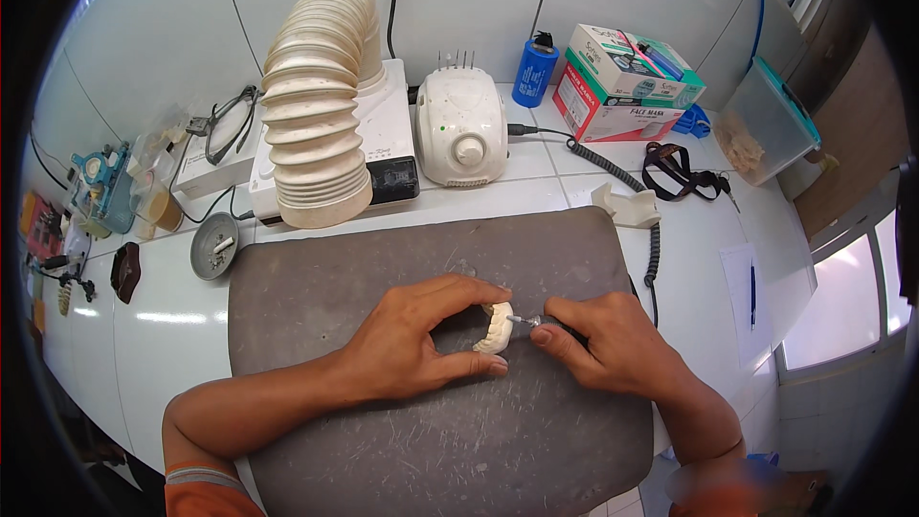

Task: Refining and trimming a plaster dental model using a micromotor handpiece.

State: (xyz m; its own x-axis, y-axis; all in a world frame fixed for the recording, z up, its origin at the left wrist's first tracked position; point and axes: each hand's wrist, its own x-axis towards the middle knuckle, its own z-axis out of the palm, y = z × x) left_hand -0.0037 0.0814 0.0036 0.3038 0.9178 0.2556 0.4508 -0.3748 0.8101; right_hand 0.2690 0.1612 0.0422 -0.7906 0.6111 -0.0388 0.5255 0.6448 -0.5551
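Left hand (pixel 412 345) is pinching a cream tooth model (pixel 495 330) between thumb and forefinger over the grey mat (pixel 402 440). Right hand (pixel 613 340) is gripping a handpiece (pixel 548 327), lying roughly level, its tip meeting the model's right side.

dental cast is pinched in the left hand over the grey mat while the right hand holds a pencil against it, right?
Not quite. The head view shows the right hand holding a rotary handpiece with a coiled cable, not a pencil. Its tip meets the dental cast, pinched in the left hand over the grey mat.
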